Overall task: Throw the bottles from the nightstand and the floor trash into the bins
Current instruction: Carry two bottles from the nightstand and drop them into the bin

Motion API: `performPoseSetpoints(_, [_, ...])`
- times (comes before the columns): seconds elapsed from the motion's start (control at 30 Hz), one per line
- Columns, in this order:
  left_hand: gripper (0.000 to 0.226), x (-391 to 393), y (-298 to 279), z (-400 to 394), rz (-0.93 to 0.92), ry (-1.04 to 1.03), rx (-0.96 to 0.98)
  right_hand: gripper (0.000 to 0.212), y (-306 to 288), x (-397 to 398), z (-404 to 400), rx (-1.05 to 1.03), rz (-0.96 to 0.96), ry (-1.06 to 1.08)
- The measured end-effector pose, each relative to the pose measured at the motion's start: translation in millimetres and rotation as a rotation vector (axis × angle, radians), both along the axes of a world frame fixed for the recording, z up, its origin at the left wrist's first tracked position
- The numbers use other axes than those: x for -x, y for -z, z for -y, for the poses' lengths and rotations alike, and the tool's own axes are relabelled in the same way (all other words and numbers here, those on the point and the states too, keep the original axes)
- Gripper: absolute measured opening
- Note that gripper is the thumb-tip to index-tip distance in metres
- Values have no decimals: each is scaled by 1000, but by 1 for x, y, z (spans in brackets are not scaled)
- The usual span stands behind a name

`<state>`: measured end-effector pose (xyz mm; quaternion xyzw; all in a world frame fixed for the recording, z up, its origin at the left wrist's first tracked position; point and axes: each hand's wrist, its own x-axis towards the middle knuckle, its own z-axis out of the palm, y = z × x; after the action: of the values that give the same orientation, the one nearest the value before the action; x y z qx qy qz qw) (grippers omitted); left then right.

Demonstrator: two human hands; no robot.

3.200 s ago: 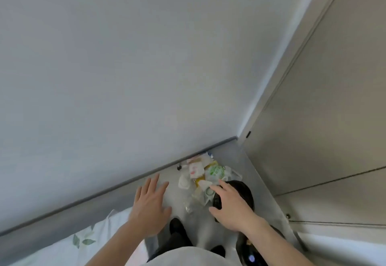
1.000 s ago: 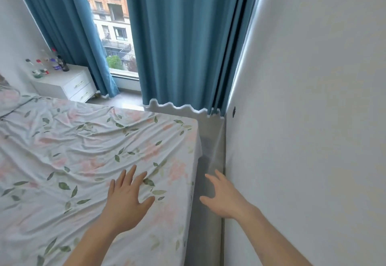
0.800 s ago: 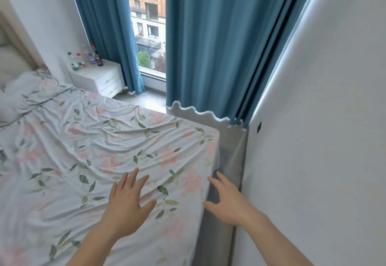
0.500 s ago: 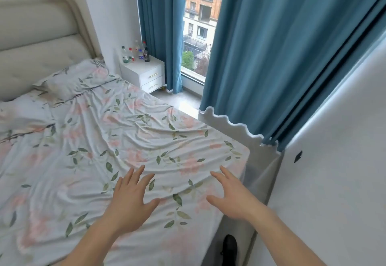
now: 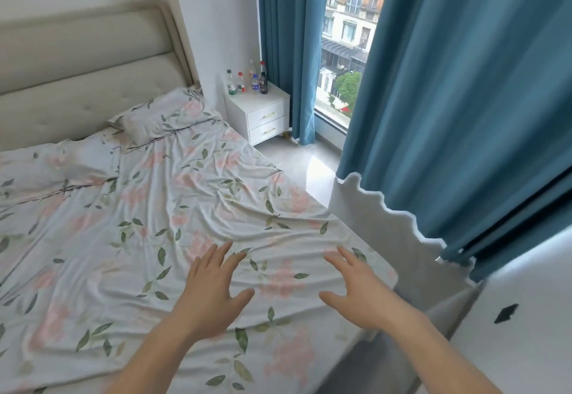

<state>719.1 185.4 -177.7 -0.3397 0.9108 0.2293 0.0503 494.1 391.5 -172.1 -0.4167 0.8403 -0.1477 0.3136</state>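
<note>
Palms-down, left hand [image 5: 213, 294] and right hand [image 5: 359, 293] spread, empty.

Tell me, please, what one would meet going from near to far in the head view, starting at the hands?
Left hand and right hand, both empty → floral bedsheet → pillow → white nightstand → bottles on top of it.

We see a white sheet [image 5: 154, 223] patterned with green leaves and pink flowers, teal curtains [image 5: 448, 99], a white nightstand [image 5: 263, 115] with gold handles, and a beige headboard [image 5: 83, 68].
</note>
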Motion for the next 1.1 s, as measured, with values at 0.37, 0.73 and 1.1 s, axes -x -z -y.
performPoseSetpoints(0.37, [70,91,-29,-13,-77,-43,10,78,-32,107,-1,35,-36,-44])
performPoseSetpoints(0.73, [68,242,-14,-24,-76,171,26,78,-22,204,-55,3,-13,102])
performPoseSetpoints(1.1, [70,402,8,-45,0,-48,1,79,5,398,-38,-11,83,-68])
